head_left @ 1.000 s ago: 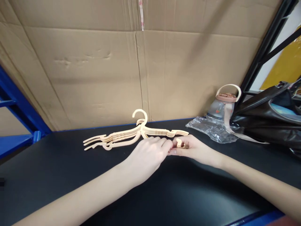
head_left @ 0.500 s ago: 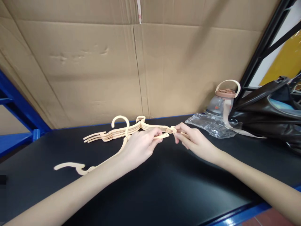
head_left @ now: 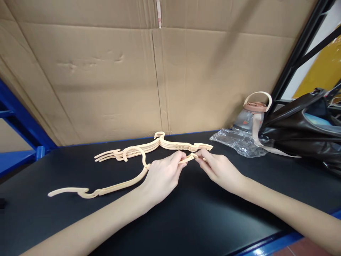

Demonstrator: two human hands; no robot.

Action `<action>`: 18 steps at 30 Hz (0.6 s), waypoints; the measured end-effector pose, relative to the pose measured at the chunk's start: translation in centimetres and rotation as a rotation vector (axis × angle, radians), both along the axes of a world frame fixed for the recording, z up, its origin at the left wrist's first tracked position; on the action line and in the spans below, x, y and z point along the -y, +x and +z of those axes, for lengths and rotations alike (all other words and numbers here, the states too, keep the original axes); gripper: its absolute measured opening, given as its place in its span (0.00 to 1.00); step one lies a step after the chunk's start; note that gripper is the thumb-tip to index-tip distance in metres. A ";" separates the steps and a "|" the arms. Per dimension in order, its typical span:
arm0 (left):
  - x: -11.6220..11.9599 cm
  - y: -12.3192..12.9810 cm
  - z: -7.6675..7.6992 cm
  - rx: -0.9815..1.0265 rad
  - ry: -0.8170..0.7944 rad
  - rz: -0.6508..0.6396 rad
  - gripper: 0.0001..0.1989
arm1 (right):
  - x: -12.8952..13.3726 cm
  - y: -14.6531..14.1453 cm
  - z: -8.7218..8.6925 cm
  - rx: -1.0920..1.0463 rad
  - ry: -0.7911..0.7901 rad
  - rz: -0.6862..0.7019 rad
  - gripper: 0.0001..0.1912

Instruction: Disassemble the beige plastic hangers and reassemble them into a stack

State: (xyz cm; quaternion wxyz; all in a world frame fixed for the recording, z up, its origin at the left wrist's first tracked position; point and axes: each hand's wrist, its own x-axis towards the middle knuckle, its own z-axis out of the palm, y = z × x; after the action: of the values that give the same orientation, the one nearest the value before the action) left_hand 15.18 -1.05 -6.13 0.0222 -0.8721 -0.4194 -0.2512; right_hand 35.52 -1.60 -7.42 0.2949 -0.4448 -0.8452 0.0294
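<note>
A cream folding clothes hanger (head_left: 125, 185) lies slanted across the black tabletop, its hook raised and its left arm reaching to the left. My left hand (head_left: 166, 170) is closed on this hanger's right arm, covering part of it. Close beside it, my right hand (head_left: 215, 167) pinches the end piece of the same arm. The two parts meet between my fingertips; whether they are joined, I cannot make out. Just behind my hands rests a stack of matching hangers (head_left: 151, 146), their hooks pointing to the back.
A water bottle (head_left: 247, 117) with a strap stands at the back right, a crumpled clear plastic bag (head_left: 239, 142) in front of it. Beyond sits a dark leather bag (head_left: 295, 124). Cardboard (head_left: 106, 78) walls off the back; a blue metal frame (head_left: 18, 138) rises at left.
Both hands have come slightly down and closer together with the hanger's arm. The hook has dropped lower, and the right end of the stack now shows.
</note>
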 end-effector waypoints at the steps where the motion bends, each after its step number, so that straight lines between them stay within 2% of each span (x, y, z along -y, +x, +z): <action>1: 0.0 0.0 -0.1 0.009 0.001 -0.007 0.05 | 0.0 0.0 -0.2 0.032 0.032 -0.021 0.06; 5: 0.0 0.0 -0.5 0.051 -0.009 -0.022 0.05 | 0.2 -0.1 -0.7 0.206 0.140 -0.121 0.08; 7: 0.0 0.0 -1.0 0.067 0.010 -0.030 0.05 | 0.4 0.0 -0.7 0.289 0.175 -0.128 0.09; 12: -0.2 -0.1 -1.9 0.081 0.114 -0.085 0.06 | 0.5 0.5 -0.1 0.421 0.180 -0.076 0.08; 18: -0.3 0.0 -2.1 0.021 0.153 -0.115 0.08 | 0.3 1.1 0.8 0.446 0.085 0.067 0.07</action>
State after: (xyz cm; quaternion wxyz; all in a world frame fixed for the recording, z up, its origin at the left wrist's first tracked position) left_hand 15.14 -0.75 -8.24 0.0697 -0.8877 -0.3486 -0.2924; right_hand 36.64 -1.88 -6.62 0.1180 -0.3990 -0.9043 -0.0954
